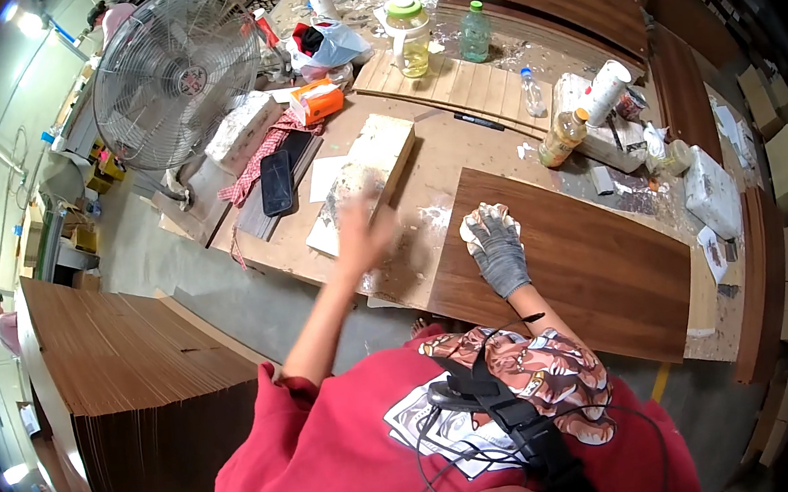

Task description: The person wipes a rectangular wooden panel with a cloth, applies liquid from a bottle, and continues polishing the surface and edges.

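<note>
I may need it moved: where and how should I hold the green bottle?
Probably take the green bottle around its middle, from the near side: it stands upright, its body looks round, and the flat slatted board in front leaves room.

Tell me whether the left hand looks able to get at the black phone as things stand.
Probably yes: the left hand looks bare, though motion-blurred, and the black phone lies near it with nothing on top. The pale block sits to the phone's right but seems not to bar the way.
</note>
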`<state>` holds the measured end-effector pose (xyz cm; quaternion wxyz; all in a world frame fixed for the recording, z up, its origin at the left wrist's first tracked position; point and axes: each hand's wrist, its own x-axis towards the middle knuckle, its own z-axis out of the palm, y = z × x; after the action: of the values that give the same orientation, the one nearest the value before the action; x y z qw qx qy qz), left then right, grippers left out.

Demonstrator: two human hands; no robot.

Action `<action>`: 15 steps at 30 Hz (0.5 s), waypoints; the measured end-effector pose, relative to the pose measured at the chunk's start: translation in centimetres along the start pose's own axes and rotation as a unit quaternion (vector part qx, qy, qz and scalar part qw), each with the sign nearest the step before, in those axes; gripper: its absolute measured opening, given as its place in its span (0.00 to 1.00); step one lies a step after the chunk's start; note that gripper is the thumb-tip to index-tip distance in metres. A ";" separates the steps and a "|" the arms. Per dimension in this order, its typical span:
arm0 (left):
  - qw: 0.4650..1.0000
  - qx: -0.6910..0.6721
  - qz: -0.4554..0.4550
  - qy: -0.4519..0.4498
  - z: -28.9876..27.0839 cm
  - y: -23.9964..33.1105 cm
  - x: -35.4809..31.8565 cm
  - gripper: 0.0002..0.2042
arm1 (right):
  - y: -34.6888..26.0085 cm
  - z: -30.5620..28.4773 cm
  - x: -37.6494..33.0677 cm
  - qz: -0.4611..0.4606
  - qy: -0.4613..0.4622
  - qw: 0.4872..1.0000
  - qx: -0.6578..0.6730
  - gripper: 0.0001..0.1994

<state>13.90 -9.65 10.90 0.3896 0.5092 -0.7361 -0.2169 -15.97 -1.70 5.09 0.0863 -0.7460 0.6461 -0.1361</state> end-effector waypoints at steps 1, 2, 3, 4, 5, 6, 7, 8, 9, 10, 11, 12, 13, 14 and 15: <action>0.996 0.049 -0.072 0.010 -1.9 -0.9 2.6 0.34 | 0.6 0.2 -0.3 0.013 0.003 1.000 0.002 0.29; 0.984 0.156 -0.083 0.032 -3.7 -4.1 4.6 0.41 | 0.8 0.2 -0.4 0.014 0.003 1.000 0.001 0.29; 0.973 0.191 -0.115 0.049 -4.8 -7.7 5.8 0.42 | 0.9 0.2 -0.4 0.012 0.003 1.000 0.002 0.30; 0.959 0.230 -0.151 0.070 -6.0 -11.5 6.2 0.44 | 0.7 0.3 -0.2 0.004 0.002 1.000 0.005 0.30; 0.939 0.285 -0.185 0.052 -7.9 -15.9 5.5 0.44 | 0.0 0.4 0.2 -0.010 -0.002 1.000 0.010 0.30; 0.916 0.335 -0.217 0.029 -9.4 -18.8 4.7 0.45 | -0.5 0.6 0.5 -0.018 -0.005 1.000 0.012 0.30; 0.918 0.324 -0.227 0.009 -9.0 -19.5 4.9 0.45 | 0.0 0.7 0.3 -0.010 -0.008 1.000 0.006 0.30; 0.916 0.330 -0.229 -0.005 -9.6 -20.7 4.2 0.45 | -0.1 0.9 0.4 -0.016 -0.008 1.000 0.011 0.30; 0.914 0.326 -0.241 -0.026 -9.4 -20.8 4.4 0.45 | 0.1 0.9 0.4 -0.014 -0.006 1.000 0.012 0.30; 0.910 0.324 -0.255 -0.045 -9.4 -20.8 4.4 0.45 | 0.2 0.9 0.4 -0.016 -0.004 1.000 0.014 0.30; 0.915 0.323 -0.242 -0.008 -9.4 -20.8 4.0 0.44 | 0.2 0.9 0.4 -0.017 -0.009 1.000 0.011 0.30; 0.919 0.321 -0.228 0.027 -9.2 -20.3 3.5 0.43 | 0.0 0.8 0.5 -0.017 -0.015 1.000 0.007 0.30; 0.922 0.318 -0.212 0.060 -8.8 -19.0 3.5 0.43 | 0.0 0.5 0.5 -0.013 -0.020 1.000 0.003 0.30; 0.948 0.253 -0.169 0.091 -8.7 -17.7 3.1 0.38 | -0.2 0.4 0.5 -0.013 -0.022 1.000 0.000 0.30; 0.969 0.183 -0.121 0.116 -8.2 -14.9 3.5 0.35 | 0.0 0.1 0.3 -0.006 -0.022 1.000 -0.004 0.30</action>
<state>28.50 -17.97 6.39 0.3430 0.6789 -0.6461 -0.0634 -15.89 -1.96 5.02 0.0966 -0.7531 0.6402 -0.1171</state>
